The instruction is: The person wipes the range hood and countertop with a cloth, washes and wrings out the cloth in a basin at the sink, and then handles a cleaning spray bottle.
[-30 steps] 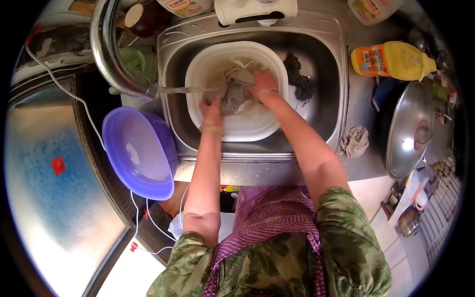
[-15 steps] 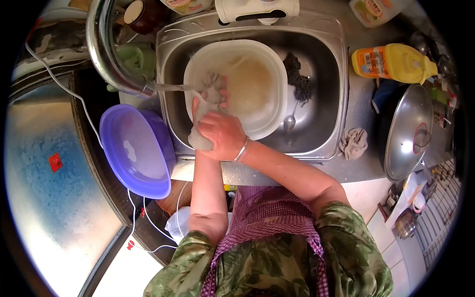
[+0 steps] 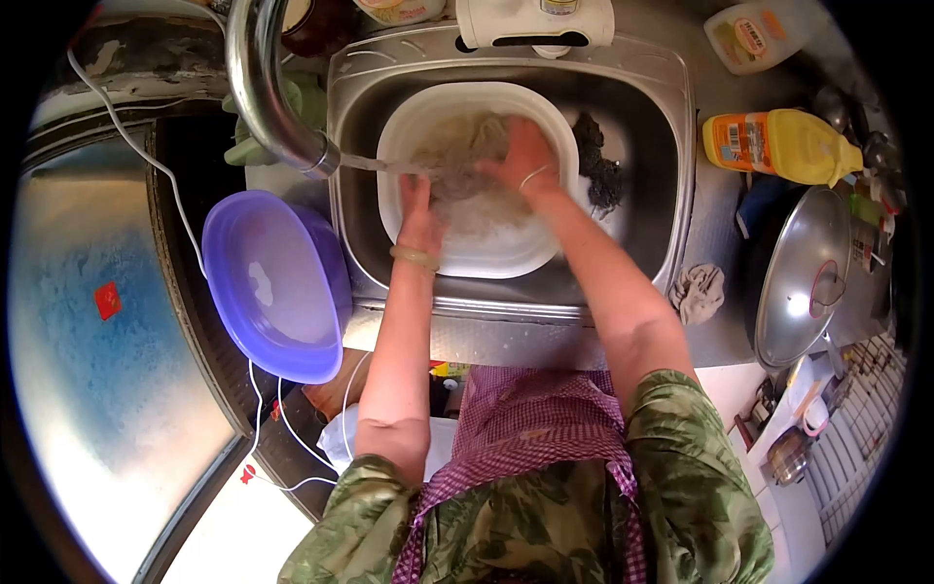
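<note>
A white basin [image 3: 413, 253] of cloudy water stands in the steel sink [image 3: 647, 195]. Water runs from the curved faucet [image 3: 261, 88] into it. A greyish cloth [image 3: 457, 161], blurred, lies in the water between my hands. My left hand [image 3: 419, 216] is at the basin's left side by the stream, its fingers smeared and partly under the cloth. My right hand [image 3: 525, 156] has its fingers spread at the cloth's right edge; whether it grips the cloth is unclear.
Dark scouring pads [image 3: 600, 170] lie in the sink, right of the basin. A purple basin [image 3: 277, 282] is at the left. On the right are a yellow bottle [image 3: 778, 144], a crumpled rag [image 3: 698, 294] and a large metal lid [image 3: 803, 277].
Half a second ago my hands were together at the basin's left front with the cloth; now they are apart, with the cloth down in the water. The view has shifted slightly.
</note>
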The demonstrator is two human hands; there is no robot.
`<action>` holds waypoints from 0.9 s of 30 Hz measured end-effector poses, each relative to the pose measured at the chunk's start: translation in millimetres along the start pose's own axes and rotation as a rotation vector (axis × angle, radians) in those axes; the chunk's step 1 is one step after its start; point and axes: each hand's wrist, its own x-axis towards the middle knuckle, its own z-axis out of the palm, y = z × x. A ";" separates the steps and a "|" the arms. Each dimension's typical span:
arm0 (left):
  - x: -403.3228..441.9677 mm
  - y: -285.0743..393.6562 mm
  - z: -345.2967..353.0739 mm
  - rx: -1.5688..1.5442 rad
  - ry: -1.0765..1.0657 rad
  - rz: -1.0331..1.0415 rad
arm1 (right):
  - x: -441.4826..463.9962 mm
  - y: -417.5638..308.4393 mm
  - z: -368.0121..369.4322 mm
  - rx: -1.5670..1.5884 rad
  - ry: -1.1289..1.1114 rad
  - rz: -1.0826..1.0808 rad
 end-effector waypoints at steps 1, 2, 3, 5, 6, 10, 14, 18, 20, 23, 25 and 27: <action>3.1 -1.6 -0.1 0.017 -0.021 -0.014 | -11.7 4.4 12.2 -0.131 0.070 -0.108; -2.1 -1.1 12.4 0.021 0.027 -0.047 | -14.1 6.5 18.3 -0.079 -0.008 -0.050; -4.1 2.4 22.6 0.025 0.072 -0.075 | -12.4 7.9 22.8 -0.027 -0.082 0.002; 19.2 -14.7 -8.1 -0.191 -0.044 -0.186 | -12.5 5.2 22.4 0.126 -0.172 -0.087; 29.1 -25.1 -25.2 -0.301 -0.101 -0.248 | -20.5 0.3 21.4 0.228 -0.191 -0.225; 20.4 -15.0 -22.2 -0.623 -0.288 -0.180 | -77.8 -41.2 9.9 0.545 -0.283 -0.619; -38.4 26.4 39.0 -0.751 -0.386 -0.110 | -126.2 -100.9 -39.6 0.493 -0.324 -0.526; -36.2 20.0 35.0 -0.690 -0.346 -0.048 | -128.2 -104.9 -34.0 0.517 -0.033 -0.478; -19.9 5.4 15.8 -0.580 -0.288 0.010 | -111.2 -104.9 -30.1 0.497 0.225 -0.507; -1.8 -18.3 -1.4 -0.317 -0.212 0.148 | -94.5 -98.6 -33.7 0.764 0.226 -0.375; 0.1 -36.4 5.0 0.102 -0.176 0.419 | -68.2 -75.2 -23.1 0.818 0.086 -0.185; -9.3 -34.8 23.2 0.337 -0.055 0.536 | -40.2 -55.4 -28.5 0.825 -0.049 0.096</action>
